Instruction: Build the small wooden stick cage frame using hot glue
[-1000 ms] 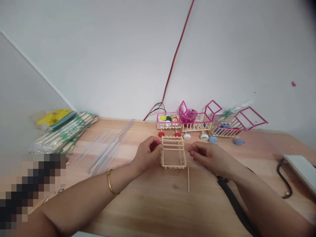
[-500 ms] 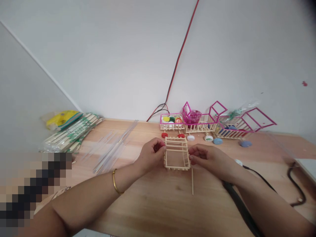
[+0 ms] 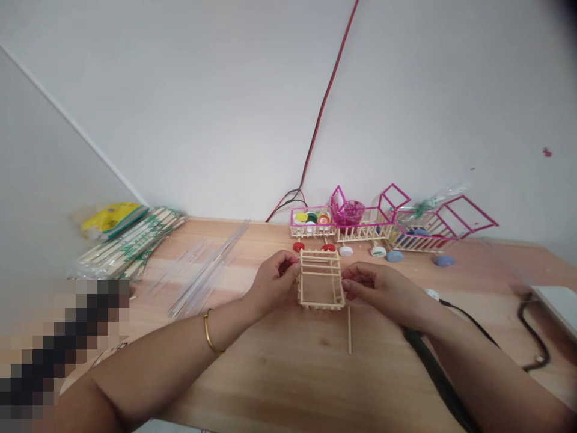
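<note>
A small rectangular frame of thin wooden sticks [image 3: 321,305] is held between my two hands, just above or on the table; which one I cannot tell. My left hand [image 3: 276,278] pinches its left side between thumb and fingers. At the frame's right side, my right hand [image 3: 370,284] grips with thumb and fingertips close together. Crossbars span the far part of the frame, and the near part is an open gap. A single loose stick [image 3: 349,331] lies on the wooden table [image 3: 270,373] just below the frame.
Behind stand stick-built carts with magenta rails [image 3: 365,231] and bottle-cap wheels [image 3: 345,251], one carrying caps. Packaged wooden sticks [image 3: 130,243] and a yellow packet [image 3: 112,219] lie at left, beside clear plastic strips [image 3: 211,270]. A black cable [image 3: 473,328] runs at right.
The view has shifted very slightly. Both hands keep their hold on the stick frame, with almost no visible movement of it.
</note>
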The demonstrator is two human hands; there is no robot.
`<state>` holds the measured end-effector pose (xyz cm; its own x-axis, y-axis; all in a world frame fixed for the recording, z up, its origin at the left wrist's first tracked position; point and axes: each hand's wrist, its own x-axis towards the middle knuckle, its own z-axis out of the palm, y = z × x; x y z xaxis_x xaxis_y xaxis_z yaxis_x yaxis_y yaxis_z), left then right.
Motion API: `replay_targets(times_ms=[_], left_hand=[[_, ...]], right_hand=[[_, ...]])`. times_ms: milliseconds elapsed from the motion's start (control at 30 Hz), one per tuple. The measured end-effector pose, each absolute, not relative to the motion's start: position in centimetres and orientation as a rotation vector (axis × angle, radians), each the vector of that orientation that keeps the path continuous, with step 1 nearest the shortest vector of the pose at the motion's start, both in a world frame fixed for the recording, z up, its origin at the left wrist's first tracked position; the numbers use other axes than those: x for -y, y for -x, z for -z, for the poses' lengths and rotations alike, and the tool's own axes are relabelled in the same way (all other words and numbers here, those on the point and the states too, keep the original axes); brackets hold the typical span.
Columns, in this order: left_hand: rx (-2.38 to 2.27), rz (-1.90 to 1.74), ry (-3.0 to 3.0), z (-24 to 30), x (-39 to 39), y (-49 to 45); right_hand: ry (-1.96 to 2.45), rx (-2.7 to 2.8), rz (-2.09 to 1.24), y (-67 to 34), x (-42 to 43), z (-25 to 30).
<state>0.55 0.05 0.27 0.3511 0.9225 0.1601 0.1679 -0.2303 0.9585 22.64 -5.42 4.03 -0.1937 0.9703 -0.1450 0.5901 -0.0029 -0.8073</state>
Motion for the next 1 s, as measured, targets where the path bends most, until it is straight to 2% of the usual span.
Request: replay_targets(times_ms=[333,533,733,1000], left_hand=[[-1.003,-0.98,-1.689,-0.6,0.1,-0.6],[-1.015,-1.03,-1.677,-0.5,0.0,-0.5],[-1.008,-1.117,-1.796,-0.3,0.1,-0.2],[-0.973,-1.171,-2.01,-0.8,0.7,0.1]], right_hand=[[1.745,1.844,-0.904,-22.1,5.0,-3.9],[1.766,2.112,-0.545,-24.7,6.5,-5.8],[1.628,2.482,-0.721,-24.5,7.3,-5.4],[1.555,2.604,-0.683,-23.6,6.5,-3.4]])
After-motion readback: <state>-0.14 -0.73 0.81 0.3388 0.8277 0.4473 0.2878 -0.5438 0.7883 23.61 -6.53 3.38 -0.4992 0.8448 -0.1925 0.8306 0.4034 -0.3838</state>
